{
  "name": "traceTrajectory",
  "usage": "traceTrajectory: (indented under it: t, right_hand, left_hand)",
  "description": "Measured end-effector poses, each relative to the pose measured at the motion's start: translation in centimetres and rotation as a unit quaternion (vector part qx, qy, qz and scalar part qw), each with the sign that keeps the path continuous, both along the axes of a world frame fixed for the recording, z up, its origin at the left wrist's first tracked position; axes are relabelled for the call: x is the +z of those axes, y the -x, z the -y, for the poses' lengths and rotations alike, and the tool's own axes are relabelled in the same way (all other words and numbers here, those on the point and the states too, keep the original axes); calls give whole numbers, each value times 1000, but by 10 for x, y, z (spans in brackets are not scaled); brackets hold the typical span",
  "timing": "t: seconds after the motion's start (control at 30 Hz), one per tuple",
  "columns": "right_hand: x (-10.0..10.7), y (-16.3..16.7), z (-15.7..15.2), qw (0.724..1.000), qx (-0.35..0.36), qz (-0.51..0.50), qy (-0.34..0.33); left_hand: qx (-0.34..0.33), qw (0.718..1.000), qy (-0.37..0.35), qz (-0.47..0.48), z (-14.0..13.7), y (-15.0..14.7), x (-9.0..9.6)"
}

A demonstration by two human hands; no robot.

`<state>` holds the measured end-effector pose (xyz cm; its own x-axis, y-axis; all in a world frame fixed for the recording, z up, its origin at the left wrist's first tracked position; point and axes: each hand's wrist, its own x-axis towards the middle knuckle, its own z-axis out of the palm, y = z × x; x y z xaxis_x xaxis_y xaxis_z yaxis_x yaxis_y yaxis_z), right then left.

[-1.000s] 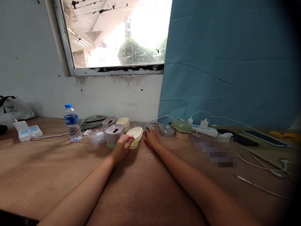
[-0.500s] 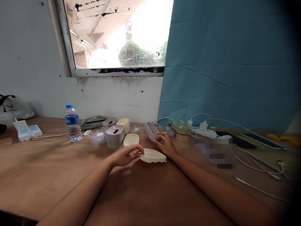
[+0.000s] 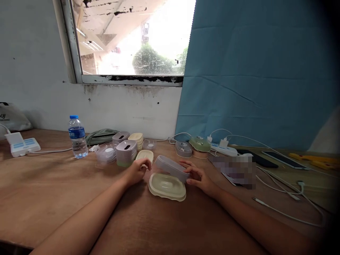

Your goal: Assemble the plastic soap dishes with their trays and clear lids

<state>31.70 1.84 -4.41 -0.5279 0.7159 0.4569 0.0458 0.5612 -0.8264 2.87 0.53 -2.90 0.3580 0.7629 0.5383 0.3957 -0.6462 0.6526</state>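
Behind the cream lid [image 3: 167, 186], the right grip [image 3: 201, 179] clamps a tilted, frosted grey box [image 3: 170, 169]; I cannot tell the left grip [image 3: 136, 171].

On my feed a blue-capped water bottle [image 3: 77, 141] stands on the table [image 3: 53, 198], a white power strip [image 3: 25, 147] to its left. On the right I see a phone [image 3: 284, 160] and a white cable [image 3: 259, 201]. Behind, a blue cloth [image 3: 252, 63] hangs beside the window [image 3: 159, 32].

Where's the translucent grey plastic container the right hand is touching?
In the head view's lower middle, the translucent grey plastic container tilts just behind the wavy-edged cream plastic lid, its right end at the right hand.
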Motion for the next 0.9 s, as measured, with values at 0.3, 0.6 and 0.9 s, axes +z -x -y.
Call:
traceTrajectory:
  t: [0.3,0.6,0.9]
  right_hand:
    - [11,11,20,985,66,122,-105]
    - [15,19,32,957,23,234,-168]
    - [18,27,43,942,-1,252,-220]
  left_hand:
    - [62,995,18,83,0,2,4]
    - [-80,990,-6,-120,13,-2,12]
    - [-105,977,1,-184,9,9,12]
